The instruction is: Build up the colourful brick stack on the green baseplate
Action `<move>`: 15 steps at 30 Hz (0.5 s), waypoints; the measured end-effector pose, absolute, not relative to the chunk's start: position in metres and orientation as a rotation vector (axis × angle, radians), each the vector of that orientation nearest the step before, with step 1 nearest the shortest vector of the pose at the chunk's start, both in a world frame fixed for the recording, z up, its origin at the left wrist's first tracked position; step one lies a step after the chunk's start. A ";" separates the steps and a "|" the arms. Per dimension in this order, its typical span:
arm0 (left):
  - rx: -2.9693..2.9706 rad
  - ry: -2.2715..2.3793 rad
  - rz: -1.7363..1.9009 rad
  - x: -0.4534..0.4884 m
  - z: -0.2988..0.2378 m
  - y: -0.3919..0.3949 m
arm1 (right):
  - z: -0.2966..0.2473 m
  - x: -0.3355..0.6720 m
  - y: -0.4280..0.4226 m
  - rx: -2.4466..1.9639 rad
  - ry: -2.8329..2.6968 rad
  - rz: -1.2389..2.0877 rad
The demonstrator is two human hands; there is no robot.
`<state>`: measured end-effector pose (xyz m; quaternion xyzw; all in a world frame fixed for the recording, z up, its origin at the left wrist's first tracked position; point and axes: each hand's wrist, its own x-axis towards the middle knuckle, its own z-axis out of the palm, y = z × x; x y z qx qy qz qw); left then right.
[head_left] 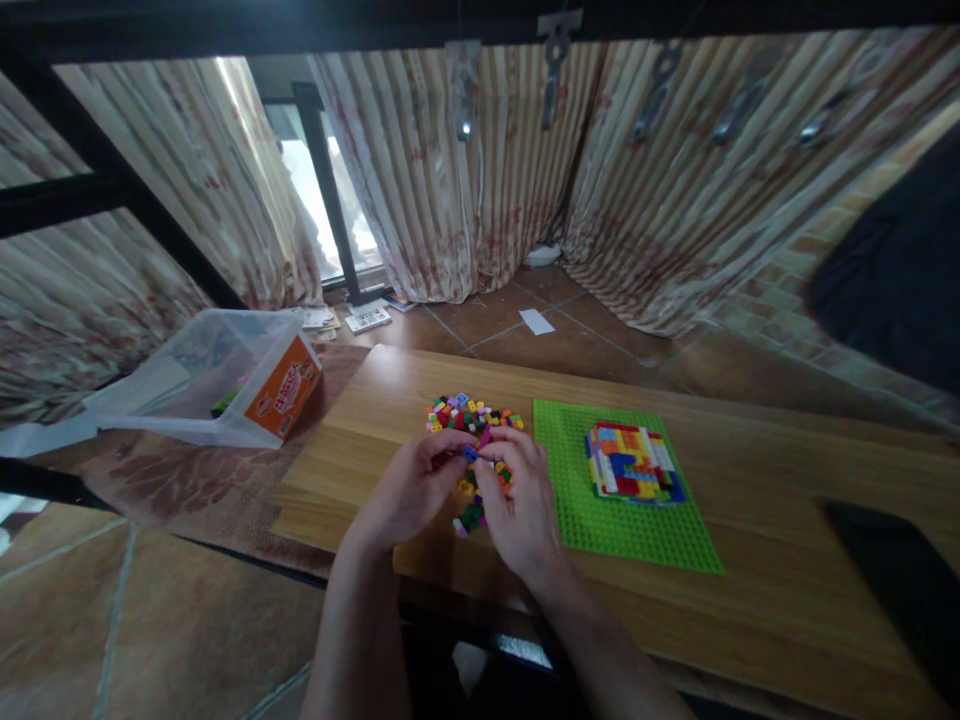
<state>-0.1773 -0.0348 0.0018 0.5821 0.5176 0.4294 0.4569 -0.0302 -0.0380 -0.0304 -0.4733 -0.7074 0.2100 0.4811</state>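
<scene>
My left hand (pixel 412 490) and my right hand (pixel 519 500) meet over a pile of small coloured bricks (pixel 471 415) on a wooden table (pixel 787 560). Both hands pinch a small blue brick (pixel 470 453) between their fingertips. More loose bricks show under and between my hands. To the right lies a green baseplate (pixel 570 500) with a multicoloured block of stacked bricks (pixel 634 462) built on it.
A clear plastic bin (pixel 202 375) with an orange label sits on a mat to the left. A dark flat object (pixel 892 580) lies on the table's right end. Striped curtains hang behind, with papers on the tiled floor.
</scene>
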 end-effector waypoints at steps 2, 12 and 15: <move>1.410 1.203 1.109 -0.171 0.002 -0.033 | -0.028 -0.026 -0.036 -1.131 -1.693 0.547; 1.489 1.236 0.983 -0.158 0.002 -0.032 | -0.016 -0.010 -0.033 -1.140 -1.493 0.932; 1.537 1.279 0.943 -0.152 0.010 -0.034 | -0.016 -0.008 -0.032 -1.087 -1.388 1.057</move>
